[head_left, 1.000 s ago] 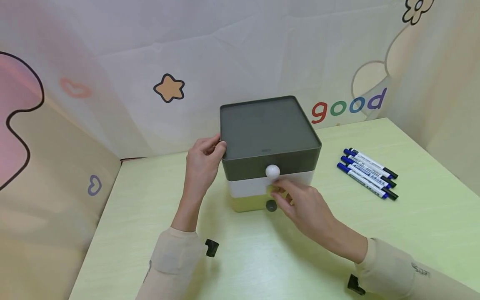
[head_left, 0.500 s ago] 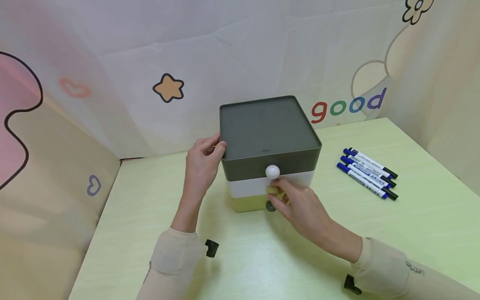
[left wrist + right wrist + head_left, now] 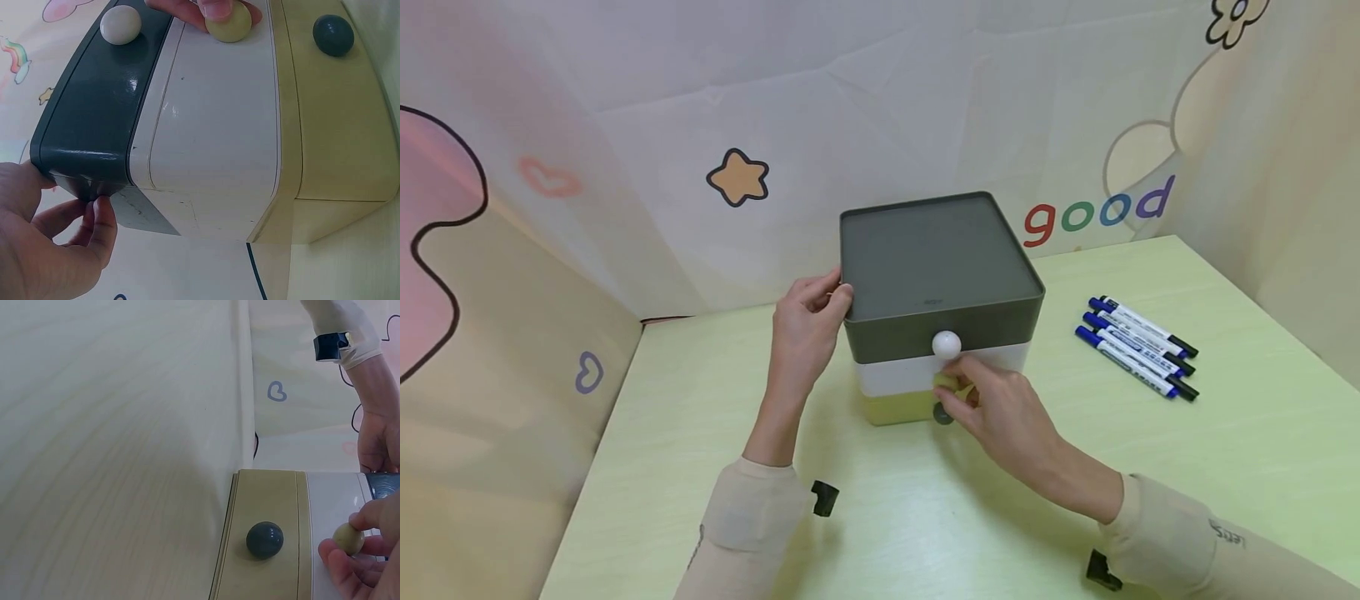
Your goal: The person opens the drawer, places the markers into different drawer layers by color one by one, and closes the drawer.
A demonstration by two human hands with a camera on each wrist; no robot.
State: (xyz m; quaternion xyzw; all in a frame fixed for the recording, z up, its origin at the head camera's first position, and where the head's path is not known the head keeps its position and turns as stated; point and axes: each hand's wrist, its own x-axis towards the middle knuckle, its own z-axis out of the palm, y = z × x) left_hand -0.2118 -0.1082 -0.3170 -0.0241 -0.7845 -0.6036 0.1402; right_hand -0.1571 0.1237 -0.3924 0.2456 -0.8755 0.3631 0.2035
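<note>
A small three-tier drawer box [image 3: 940,250] stands on the table, with a dark grey top tier, a white middle and a yellow-green bottom. My left hand [image 3: 805,329] holds the dark tier at its left side, the thumb near the rim and the other fingers against the side wall. With thumb and fingers, my right hand [image 3: 1011,417] pinches the round yellow-green knob [image 3: 230,24] on the white drawer front [image 3: 212,119]. Above it is a white knob [image 3: 947,344] on the dark front, and below it a dark knob [image 3: 264,540] on the yellow front. All three drawers look closed.
Several markers [image 3: 1138,350] with blue and black ends lie side by side on the light green table [image 3: 895,533], right of the box. A printed cloth backdrop [image 3: 880,108] rises behind the table and along both sides.
My right hand has shifted slightly left, its thumb moving down and around the yellow-green knob, which shows more between the fingers. The left hand and the box keep their places.
</note>
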